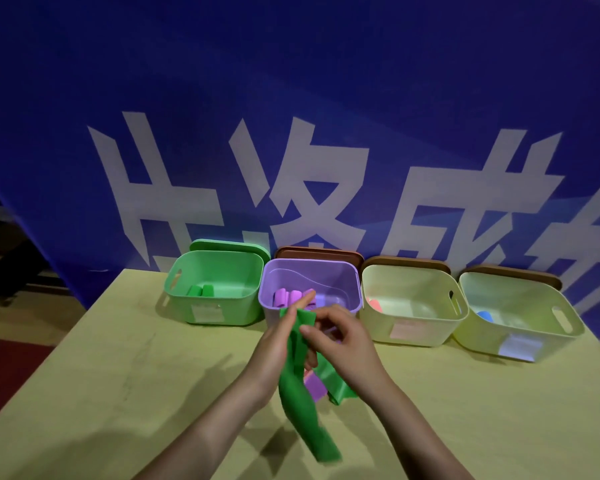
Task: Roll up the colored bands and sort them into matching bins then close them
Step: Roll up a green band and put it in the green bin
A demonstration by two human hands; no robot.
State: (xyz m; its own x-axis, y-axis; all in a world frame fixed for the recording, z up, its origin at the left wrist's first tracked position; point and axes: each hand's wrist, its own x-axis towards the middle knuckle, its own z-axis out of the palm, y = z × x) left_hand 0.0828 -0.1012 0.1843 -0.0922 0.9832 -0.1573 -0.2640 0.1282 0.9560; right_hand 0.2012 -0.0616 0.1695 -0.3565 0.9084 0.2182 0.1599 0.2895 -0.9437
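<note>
Centrally, a green band (297, 403) hung between both hands above the table (118, 393), its long tail trailing down toward the near edge and a second fold dropping to the right under the right wrist. The left hand (281, 344) lay against the band's upper end with fingers extended, the fingertips reaching the front rim of the purple bin (312, 271). The right hand (340, 337) pinched the top of the band between thumb and curled fingers. A purple band (314, 388) lay on the table directly beneath the hands, partly hidden by the green one.

Four open bins stood in a row along the far edge of the table. From left to right: a green bin (215, 289) holding two green rolls (201, 290); the purple bin holding purple rolls (286, 296); a pale bin (413, 303) with a red roll (374, 304) at its left wall; a second pale bin (520, 317) with a blue roll (485, 315). A lid stood behind each bin: a green lid (229, 245) behind the green bin, brown lids (319, 253) behind the others. A blue banner (291, 98) with large white characters formed the backdrop.
</note>
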